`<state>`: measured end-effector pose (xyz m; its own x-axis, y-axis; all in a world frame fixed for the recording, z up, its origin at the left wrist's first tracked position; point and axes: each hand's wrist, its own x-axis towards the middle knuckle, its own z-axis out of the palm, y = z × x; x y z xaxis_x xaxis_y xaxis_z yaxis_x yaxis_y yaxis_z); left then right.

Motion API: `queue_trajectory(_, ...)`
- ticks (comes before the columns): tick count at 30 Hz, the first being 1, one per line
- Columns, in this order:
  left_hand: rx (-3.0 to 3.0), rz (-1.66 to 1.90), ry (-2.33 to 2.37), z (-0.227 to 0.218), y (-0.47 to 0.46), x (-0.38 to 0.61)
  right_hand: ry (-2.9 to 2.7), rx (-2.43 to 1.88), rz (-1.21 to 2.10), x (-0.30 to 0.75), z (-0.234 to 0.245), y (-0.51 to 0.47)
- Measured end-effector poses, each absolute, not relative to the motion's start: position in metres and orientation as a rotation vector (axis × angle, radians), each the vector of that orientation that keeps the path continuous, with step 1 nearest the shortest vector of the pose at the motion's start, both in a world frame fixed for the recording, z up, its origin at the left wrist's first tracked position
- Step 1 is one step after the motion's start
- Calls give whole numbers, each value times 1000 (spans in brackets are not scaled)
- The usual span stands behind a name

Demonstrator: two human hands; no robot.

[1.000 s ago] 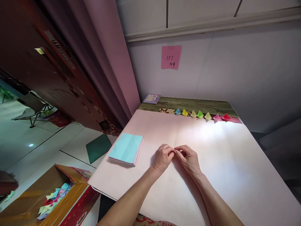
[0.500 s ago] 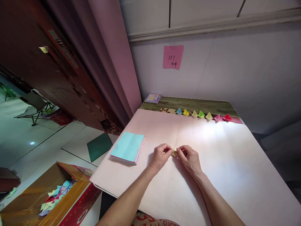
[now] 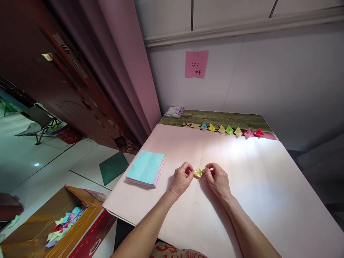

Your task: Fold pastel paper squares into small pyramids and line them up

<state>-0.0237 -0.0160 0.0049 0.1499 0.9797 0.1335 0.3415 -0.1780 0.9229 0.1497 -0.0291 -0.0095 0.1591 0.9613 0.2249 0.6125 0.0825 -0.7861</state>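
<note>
Between my two hands, over the middle of the table, is a small yellow folded-paper boat [image 3: 198, 173] with pointed ends. My left hand [image 3: 183, 177] pinches its left tip between thumb and forefinger. The right tip is pinched the same way by my right hand [image 3: 218, 180]. Left of my hands lies a stack of square paper [image 3: 146, 167] with a light blue sheet on top. Along the back of the table stands a row of several small folded-paper pieces [image 3: 229, 129] in blue, yellow, green, pink and red.
The table [image 3: 255, 200] has a pale pink cover. At its back left lies a pack of printed cards [image 3: 174, 111]. A cardboard box [image 3: 88, 229] with folded papers stands on the floor at the left. A pink note [image 3: 196, 63] is stuck to the wall.
My hands have moved slightly apart, each still pinching a tip. The yellow paper boat has been drawn out wider and its middle has opened up.
</note>
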Motion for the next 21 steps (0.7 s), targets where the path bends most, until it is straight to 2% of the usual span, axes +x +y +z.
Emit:
queue_trajectory(7,2073,924,1261,10,-17,-22,-1750,-1513,426,152,-6,-32)
queue_trajectory(21,2513,516,1487,20,-26,-19,-1919,-1461,176,149,-12,-35)
